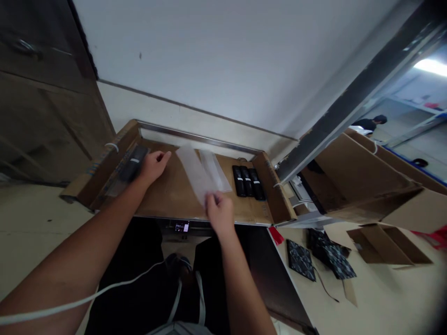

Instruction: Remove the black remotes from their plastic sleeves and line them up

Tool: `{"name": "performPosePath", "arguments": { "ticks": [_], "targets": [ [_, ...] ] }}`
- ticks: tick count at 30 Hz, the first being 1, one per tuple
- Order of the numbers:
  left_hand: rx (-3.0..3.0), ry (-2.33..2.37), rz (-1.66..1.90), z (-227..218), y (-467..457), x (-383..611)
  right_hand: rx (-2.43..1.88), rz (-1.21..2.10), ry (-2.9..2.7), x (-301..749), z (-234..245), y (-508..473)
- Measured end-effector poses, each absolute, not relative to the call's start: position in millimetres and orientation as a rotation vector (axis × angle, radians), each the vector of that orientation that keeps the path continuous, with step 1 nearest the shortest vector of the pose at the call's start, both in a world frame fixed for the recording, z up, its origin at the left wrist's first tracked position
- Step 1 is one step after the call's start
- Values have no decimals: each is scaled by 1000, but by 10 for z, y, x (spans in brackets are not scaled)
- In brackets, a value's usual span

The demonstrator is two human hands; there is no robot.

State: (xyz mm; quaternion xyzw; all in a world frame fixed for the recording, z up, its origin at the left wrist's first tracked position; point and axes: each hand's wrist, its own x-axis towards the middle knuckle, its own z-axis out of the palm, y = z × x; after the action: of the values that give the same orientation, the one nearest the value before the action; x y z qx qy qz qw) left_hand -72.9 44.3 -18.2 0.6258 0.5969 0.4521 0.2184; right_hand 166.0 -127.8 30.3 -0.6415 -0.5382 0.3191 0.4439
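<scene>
My left hand (152,166) rests on the cardboard work surface (167,195), its fingers curled round the end of a black remote-like device (133,163) at the left side. My right hand (219,211) pinches the near end of a clear plastic sleeve (195,173) that lies slanted across the middle. A second clear sleeve (215,170) lies just right of it. Three black remote-like devices (248,181) lie side by side at the right end of the surface.
Cardboard walls (275,190) edge the surface left and right, with a metal rail (195,137) along the back by the white wall. An open cardboard box (387,242) and dark patterned pouches (321,258) lie on the floor at right. Another person (370,123) sits far right.
</scene>
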Motion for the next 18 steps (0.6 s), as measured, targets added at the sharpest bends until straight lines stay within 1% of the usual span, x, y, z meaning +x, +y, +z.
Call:
{"name": "performPosePath", "arguments": {
  "ticks": [3,5,12,18],
  "targets": [
    [1738,1630,1219,-197,457,-745,-1677,1038,-1027,1857,382,-756],
    [1738,1630,1202,-204,457,-749,-1705,1078,-912,1903,329,-531],
    [1744,1650,1164,-205,454,-751,-1669,966,-912,1934,-96,-586],
    [1729,1681,1154,-187,447,-739,-1641,753,-890,1965,-255,-564]
  ]
}}
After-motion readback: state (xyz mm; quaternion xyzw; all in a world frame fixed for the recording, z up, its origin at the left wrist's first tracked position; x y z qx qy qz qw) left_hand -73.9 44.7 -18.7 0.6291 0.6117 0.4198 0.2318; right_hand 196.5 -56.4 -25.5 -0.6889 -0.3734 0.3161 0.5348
